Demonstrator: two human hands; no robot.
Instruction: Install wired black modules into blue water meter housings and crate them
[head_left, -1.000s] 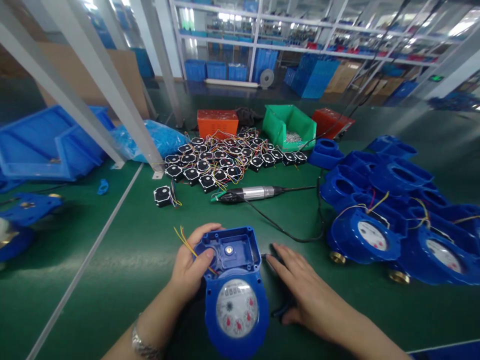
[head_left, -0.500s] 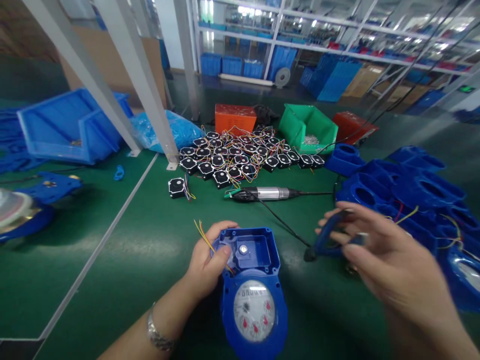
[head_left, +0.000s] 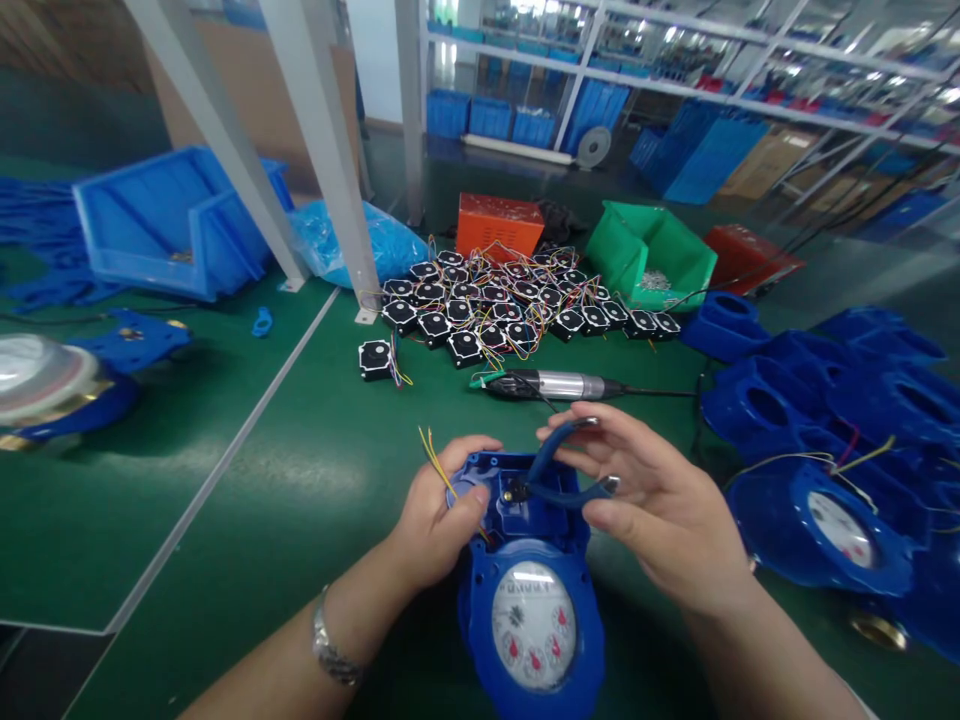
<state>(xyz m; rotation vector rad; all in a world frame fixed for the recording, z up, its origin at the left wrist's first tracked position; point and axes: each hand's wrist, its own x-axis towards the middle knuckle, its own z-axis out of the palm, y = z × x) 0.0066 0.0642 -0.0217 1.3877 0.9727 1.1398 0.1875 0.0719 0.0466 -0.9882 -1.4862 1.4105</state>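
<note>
A blue water meter [head_left: 534,600] with a white dial lies on the green table in front of me, its upper compartment uncovered. My left hand [head_left: 439,515] grips the meter's upper left corner, thumb pressing thin yellow and orange wires [head_left: 435,460] against the housing. My right hand [head_left: 660,500] is closed on blue-handled pliers [head_left: 559,480], whose tip sits over the uncovered compartment.
Several black square modules with coloured wires [head_left: 510,305] lie beyond the meter, with an electric screwdriver [head_left: 555,385] in front of them. An orange box [head_left: 499,225], green bin [head_left: 649,260] and red box [head_left: 754,260] stand behind. Blue meter housings [head_left: 825,420] crowd the right; blue bins [head_left: 172,220] sit left.
My right hand picked the pliers up from the table at the right and brought them left over the meter's compartment. My left hand has stayed on the meter.
</note>
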